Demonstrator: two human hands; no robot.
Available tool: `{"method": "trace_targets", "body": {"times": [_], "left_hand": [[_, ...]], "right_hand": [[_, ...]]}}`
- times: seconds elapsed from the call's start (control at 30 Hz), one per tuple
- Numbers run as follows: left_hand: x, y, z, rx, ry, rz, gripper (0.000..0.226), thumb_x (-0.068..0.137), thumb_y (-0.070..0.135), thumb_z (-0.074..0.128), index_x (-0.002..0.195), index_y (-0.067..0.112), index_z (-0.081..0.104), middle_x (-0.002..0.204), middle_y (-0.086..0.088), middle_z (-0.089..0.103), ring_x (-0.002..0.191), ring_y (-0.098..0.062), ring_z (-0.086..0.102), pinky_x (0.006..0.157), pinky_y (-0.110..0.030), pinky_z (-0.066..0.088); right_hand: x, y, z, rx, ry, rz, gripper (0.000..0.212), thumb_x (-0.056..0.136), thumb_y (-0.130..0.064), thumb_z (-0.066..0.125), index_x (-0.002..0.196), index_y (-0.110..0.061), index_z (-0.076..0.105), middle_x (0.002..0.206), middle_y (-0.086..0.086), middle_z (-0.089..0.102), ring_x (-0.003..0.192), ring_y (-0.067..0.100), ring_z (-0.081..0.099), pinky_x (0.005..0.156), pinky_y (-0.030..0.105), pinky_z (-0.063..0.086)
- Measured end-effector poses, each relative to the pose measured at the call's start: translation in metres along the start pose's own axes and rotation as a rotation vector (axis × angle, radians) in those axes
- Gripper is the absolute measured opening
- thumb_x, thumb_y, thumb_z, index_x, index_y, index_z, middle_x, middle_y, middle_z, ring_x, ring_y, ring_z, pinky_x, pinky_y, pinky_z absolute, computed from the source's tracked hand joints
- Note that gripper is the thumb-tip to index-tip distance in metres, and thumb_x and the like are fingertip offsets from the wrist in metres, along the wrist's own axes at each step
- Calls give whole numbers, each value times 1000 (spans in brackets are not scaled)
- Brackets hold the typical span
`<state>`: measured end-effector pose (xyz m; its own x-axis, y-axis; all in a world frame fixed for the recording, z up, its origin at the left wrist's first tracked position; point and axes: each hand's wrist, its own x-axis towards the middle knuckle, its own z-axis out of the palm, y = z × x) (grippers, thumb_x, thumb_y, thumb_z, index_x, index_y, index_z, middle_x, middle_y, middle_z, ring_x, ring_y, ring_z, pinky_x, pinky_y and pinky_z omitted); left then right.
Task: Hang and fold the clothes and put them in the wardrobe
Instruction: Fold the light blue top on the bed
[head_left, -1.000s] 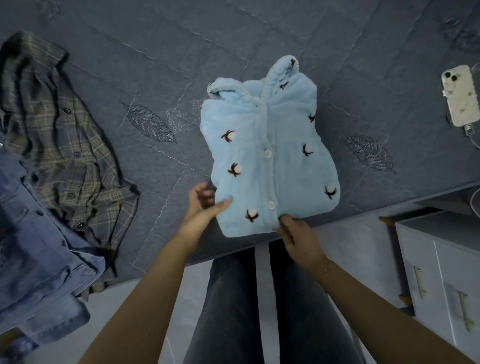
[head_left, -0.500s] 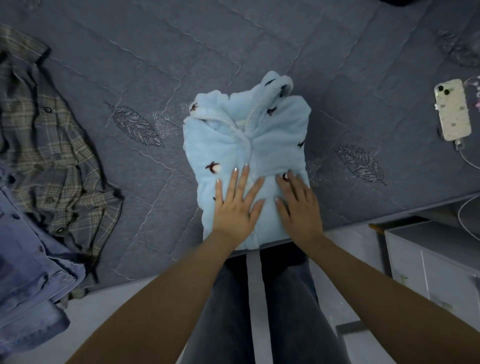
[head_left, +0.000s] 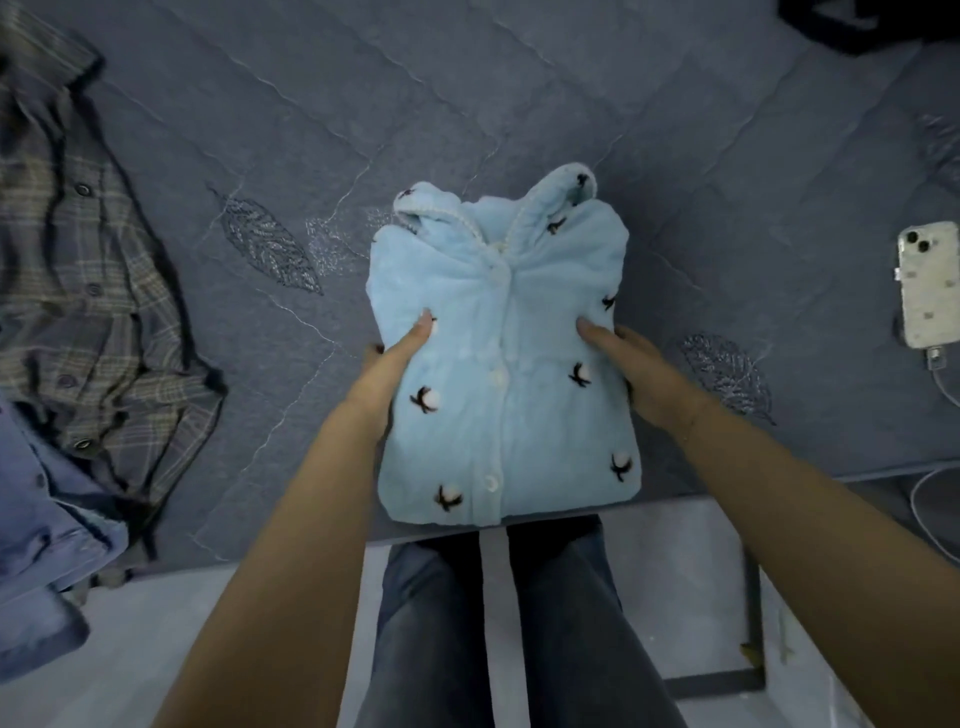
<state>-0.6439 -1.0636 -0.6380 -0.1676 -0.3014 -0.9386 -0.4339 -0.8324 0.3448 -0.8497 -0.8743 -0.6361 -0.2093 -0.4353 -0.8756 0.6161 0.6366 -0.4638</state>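
The folded light-blue fleece top (head_left: 506, 374) sits at the near edge of the bed (head_left: 467, 114), at centre frame. The left hand (head_left: 387, 369) grips its 9 o'clock side, thumb on top and fingers tucked beneath. The right hand (head_left: 641, 376) grips the 3 o'clock side likewise.

Risk: the thick fleece may spring open or sag at the middle during lifting, since support is at the sides only.

At 9 o'clock lie a plaid shirt (head_left: 78, 291) and a blue denim garment (head_left: 41, 530), both cut off by the frame. A phone (head_left: 930, 283) lies at 3 o'clock. The underside fingers are hidden. No wardrobe is visible.
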Motion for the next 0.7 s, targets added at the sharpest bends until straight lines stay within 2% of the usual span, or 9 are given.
{"method": "trace_targets", "body": {"times": [0.03, 0.1, 0.17, 0.23, 0.33, 0.4, 0.47, 0.57, 0.7], "left_hand": [[6, -2, -6, 27, -40, -17, 84, 65, 56, 82, 134, 18, 53, 124, -5, 66, 107, -24, 67, 97, -43, 51], [13, -10, -12, 48, -192, -57, 67, 70, 53, 80, 126, 20, 63, 121, -6, 69, 109, -25, 67, 96, -41, 52], [11, -18, -15, 29, -295, -93, 49, 75, 49, 77, 115, 21, 71, 117, -6, 70, 106, -22, 68, 85, -37, 58], [8, -29, -19, -14, -317, -111, 39, 75, 47, 77, 105, 21, 77, 115, -6, 71, 103, -22, 70, 73, -34, 60], [-4, -45, -22, -85, -299, -92, 49, 71, 48, 82, 110, 20, 75, 116, -8, 71, 106, -24, 68, 77, -36, 59], [-20, -60, -19, -127, -253, -71, 61, 66, 50, 84, 116, 18, 72, 116, -9, 71, 106, -26, 68, 81, -38, 59], [-44, -78, -13, -219, -197, -7, 57, 68, 49, 83, 115, 18, 71, 115, -10, 71, 104, -27, 69, 80, -38, 59], [-86, -118, -5, -391, -119, 84, 54, 73, 45, 79, 119, 19, 69, 116, -10, 71, 105, -28, 68, 86, -41, 57], [-149, -178, -2, -564, -104, 151, 44, 76, 43, 79, 114, 22, 72, 118, -10, 70, 105, -28, 68, 77, -36, 58]], "right_hand": [[4, 1, -3, -36, -61, -18, 58, 81, -50, 71, 132, -27, 56, 126, -4, 66, 110, 14, 66, 92, 32, 54], [10, 6, -6, -92, -122, -65, 57, 81, -51, 72, 132, -34, 54, 127, -10, 65, 112, 10, 64, 88, 27, 55], [11, 10, -8, -143, -160, -82, 63, 80, -50, 73, 136, -35, 49, 131, -12, 62, 116, 7, 61, 92, 25, 53], [10, 12, -9, -173, -194, -58, 67, 78, -53, 75, 137, -37, 48, 132, -14, 61, 118, 5, 59, 98, 25, 50], [5, 14, -8, -233, -212, -24, 68, 71, -57, 78, 131, -37, 55, 129, -12, 64, 117, 9, 61, 100, 31, 49], [-1, 7, -5, -286, -233, -13, 66, 70, -54, 81, 129, -32, 59, 125, -7, 67, 112, 12, 65, 91, 29, 55], [-14, -2, -3, -346, -252, 22, 67, 66, -52, 84, 125, -29, 62, 121, -4, 69, 107, 14, 67, 84, 28, 57], [-44, -13, 1, -469, -285, 29, 65, 67, -51, 84, 124, -30, 62, 117, -5, 71, 104, 14, 69, 82, 31, 58], [-88, -9, 13, -583, -279, 32, 60, 68, -49, 82, 121, -27, 65, 108, -2, 74, 96, 19, 72, 73, 33, 60]]}}
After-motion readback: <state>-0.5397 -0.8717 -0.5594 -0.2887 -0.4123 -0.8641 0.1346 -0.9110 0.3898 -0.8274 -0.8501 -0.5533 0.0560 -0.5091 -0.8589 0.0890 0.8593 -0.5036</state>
